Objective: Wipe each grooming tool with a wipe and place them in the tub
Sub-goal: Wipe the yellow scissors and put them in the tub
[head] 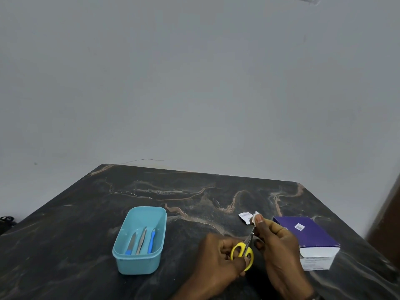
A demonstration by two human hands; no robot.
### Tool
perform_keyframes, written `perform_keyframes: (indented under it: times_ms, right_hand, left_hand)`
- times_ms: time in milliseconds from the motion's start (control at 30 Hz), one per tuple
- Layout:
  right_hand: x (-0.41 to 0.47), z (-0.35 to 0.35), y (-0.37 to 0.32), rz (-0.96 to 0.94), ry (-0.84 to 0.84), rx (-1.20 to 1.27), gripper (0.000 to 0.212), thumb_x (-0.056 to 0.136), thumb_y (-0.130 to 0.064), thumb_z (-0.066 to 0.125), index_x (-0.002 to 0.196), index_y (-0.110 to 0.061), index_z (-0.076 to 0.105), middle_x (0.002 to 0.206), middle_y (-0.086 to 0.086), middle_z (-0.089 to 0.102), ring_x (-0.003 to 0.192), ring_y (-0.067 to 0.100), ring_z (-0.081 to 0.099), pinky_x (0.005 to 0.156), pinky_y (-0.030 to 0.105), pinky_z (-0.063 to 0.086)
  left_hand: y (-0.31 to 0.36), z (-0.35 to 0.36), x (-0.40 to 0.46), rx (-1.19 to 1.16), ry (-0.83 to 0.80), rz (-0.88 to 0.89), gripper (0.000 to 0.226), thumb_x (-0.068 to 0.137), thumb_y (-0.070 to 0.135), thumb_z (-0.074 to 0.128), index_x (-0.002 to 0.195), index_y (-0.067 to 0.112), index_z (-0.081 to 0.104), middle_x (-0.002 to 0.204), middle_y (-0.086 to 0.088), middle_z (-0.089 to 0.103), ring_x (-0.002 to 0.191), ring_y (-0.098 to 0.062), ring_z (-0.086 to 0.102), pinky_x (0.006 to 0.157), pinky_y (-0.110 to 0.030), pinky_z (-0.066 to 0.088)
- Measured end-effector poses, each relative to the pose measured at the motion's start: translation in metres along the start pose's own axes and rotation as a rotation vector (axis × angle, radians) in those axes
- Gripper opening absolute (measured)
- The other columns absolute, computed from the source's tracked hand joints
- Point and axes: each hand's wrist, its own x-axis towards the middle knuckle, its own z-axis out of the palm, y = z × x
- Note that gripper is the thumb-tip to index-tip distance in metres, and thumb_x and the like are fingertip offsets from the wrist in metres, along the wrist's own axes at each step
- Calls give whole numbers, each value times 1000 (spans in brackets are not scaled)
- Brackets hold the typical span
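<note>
My left hand (218,254) grips the yellow handles of the scissors (243,251), held above the dark table (86,224). My right hand (275,239) pinches a white wipe (255,218) closed around the blade tips. To my left, the blue tub (138,240) holds three tools (141,241) side by side, two with blue grips. A purple box (309,234) sits just right of my hands.

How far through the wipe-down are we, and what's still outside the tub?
Done: three tools already lie in the blue tub. In hand: the left hand holds the yellow-handled scissors while the right hand rubs a white wipe along the blades. Left: the scissors must go into the tub. No other loose tool shows on the table; only a torn wrapper and a purple box.
</note>
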Motion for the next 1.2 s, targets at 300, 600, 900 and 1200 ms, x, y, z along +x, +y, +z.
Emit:
perform_keyframes:
  times_ms: [300, 600, 900, 1200]
  right_hand:
    - [3, 0, 8, 33, -40, 5, 19, 85, -18, 67, 89, 0, 73, 84, 24, 72, 68, 29, 65, 56, 32, 54]
    - [12, -5, 3, -106, 157, 100, 19, 84, -26, 68, 81, -8, 72, 62, 4, 64, 59, 15, 56, 58, 28, 46]
    - [2, 3, 6, -256, 74, -90, 18, 84, -31, 69, 75, -16, 74, 61, 3, 68, 61, 14, 58, 61, 30, 48]
    - [-2, 4, 3, -245, 49, -58, 13, 86, -23, 67, 84, -12, 73, 64, 1, 65, 45, 0, 49, 48, 11, 41]
  left_hand:
    - [-2, -3, 2, 17, -5, 9, 10, 76, 8, 74, 86, 8, 76, 75, -16, 75, 60, -20, 70, 54, -24, 55]
    - [-3, -1, 2, 29, 8, -6, 14, 79, 18, 74, 82, 5, 75, 73, -17, 74, 58, -21, 67, 55, -27, 55]
    - [83, -53, -7, 123, 494, 347, 25, 87, 22, 68, 65, 11, 71, 54, -7, 68, 49, -25, 67, 49, -36, 56]
    - [58, -151, -20, 1110, 655, 149, 27, 73, 36, 58, 55, 21, 72, 112, -6, 70, 112, -26, 55, 89, -41, 45]
